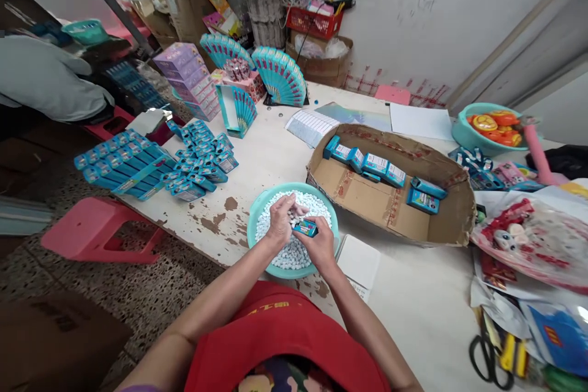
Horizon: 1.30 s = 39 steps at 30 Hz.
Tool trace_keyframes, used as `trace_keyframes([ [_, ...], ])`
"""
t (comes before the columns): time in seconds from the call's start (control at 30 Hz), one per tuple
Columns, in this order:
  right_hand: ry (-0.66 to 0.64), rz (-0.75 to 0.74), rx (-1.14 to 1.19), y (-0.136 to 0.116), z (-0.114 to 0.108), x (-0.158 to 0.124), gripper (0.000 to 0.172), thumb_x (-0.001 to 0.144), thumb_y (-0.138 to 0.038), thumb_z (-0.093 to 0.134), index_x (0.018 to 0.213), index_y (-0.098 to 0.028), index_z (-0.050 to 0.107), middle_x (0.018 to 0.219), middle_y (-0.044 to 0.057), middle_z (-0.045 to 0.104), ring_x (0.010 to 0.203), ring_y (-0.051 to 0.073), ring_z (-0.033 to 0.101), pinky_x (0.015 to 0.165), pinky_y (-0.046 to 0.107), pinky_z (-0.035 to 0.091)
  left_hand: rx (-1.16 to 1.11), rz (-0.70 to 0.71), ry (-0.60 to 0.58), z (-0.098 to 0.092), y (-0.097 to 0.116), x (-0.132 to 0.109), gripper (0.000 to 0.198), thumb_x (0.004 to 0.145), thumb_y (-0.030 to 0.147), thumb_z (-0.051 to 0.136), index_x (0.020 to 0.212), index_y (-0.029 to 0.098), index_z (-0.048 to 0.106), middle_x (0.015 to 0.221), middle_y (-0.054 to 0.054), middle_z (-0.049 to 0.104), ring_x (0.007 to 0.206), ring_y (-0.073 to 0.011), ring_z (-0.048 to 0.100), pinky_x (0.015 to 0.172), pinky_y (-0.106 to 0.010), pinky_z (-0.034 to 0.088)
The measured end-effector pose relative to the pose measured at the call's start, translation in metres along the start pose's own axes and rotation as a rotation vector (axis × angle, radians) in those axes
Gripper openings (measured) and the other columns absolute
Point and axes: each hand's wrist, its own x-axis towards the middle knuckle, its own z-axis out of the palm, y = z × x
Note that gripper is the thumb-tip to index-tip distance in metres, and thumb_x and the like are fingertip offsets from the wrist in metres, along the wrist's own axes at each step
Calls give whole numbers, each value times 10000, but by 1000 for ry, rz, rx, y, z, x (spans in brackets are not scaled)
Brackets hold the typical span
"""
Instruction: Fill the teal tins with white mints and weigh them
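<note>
A teal bowl (254, 220) full of small white candies (294, 254) sits at the table's near edge. Both hands hover over it. My right hand (320, 243) is closed on a small blue box (305, 228), held level above the candies. My left hand (280, 218) is cupped with fingers bunched around several white candies, touching the box's upper edge. Behind the bowl lies a shallow cardboard tray (452, 220) with a row of blue boxes (367, 163) along its far side.
A pile of blue boxes (197, 159) and flat packs (124, 165) lies at the left. A white pad (358, 260) rests beside the bowl. Toy bags (528, 239) and scissors (487, 358) crowd the right. A pink stool (92, 226) stands below; another person's sleeve (50, 79) shows at far left.
</note>
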Motion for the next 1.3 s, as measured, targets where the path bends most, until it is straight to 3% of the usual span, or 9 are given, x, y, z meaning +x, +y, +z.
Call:
trace_keyframes([
  [0.17,2,3,-1,0,1,-5,312,681,-306,751,945,-205,619,916,21,604,895,192,574,789,303,438,0,20,-26,-5,-6,-3,284,744,347,646,559,161,536,626,-33,598,636,-165,605,645,-290,479],
  [0.57,-11,80,82,6,1,-2,311,680,-294,743,963,-223,637,932,15,611,911,189,570,809,307,444,69,-39,-100,-12,-7,-13,238,749,382,626,620,187,586,418,28,398,414,-115,452,673,-307,462],
  [0.73,34,112,93,9,-4,-6,322,671,-354,763,934,-215,638,909,16,604,878,186,574,786,306,451,149,31,-99,-25,-7,-2,241,792,399,568,661,196,572,445,15,412,570,-187,578,787,-361,468],
  [0.87,86,132,112,13,-14,-18,366,675,-411,761,964,-218,643,950,31,606,923,196,577,828,329,456,674,246,-104,-56,-35,28,224,824,411,534,842,212,636,902,-74,640,949,-248,586,927,-390,409],
  [0.93,89,154,111,15,-19,-23,371,667,-410,771,958,-218,645,938,27,606,914,191,578,829,325,456,1041,323,-161,-68,-59,39,270,797,409,582,973,217,654,1145,-108,597,1115,-290,501,1001,-419,341],
  [1.0,94,169,108,17,-23,-27,380,659,-398,780,965,-218,643,940,25,604,912,186,576,826,318,458,1273,377,-189,-73,-82,41,340,784,419,606,1047,207,643,1201,-144,558,1136,-324,464,994,-450,323],
  [1.07,114,174,96,17,-27,-29,381,659,-388,782,969,-216,641,943,26,601,909,183,572,817,312,460,1369,398,-222,-73,-98,38,314,793,421,599,1004,193,646,1094,-165,586,1046,-323,496,929,-447,354],
  [1.17,133,193,77,16,-33,-30,366,665,-379,777,960,-211,640,930,21,602,896,179,574,813,312,460,1282,374,-313,-70,-106,34,172,795,369,601,804,200,635,867,-129,610,878,-266,541,834,-384,390],
  [1.3,127,188,57,15,-38,-30,361,681,-392,765,971,-220,634,937,19,602,906,185,576,798,315,461,984,186,-170,-67,-92,34,211,751,339,627,617,199,543,644,-35,537,667,-175,530,672,-285,401],
])
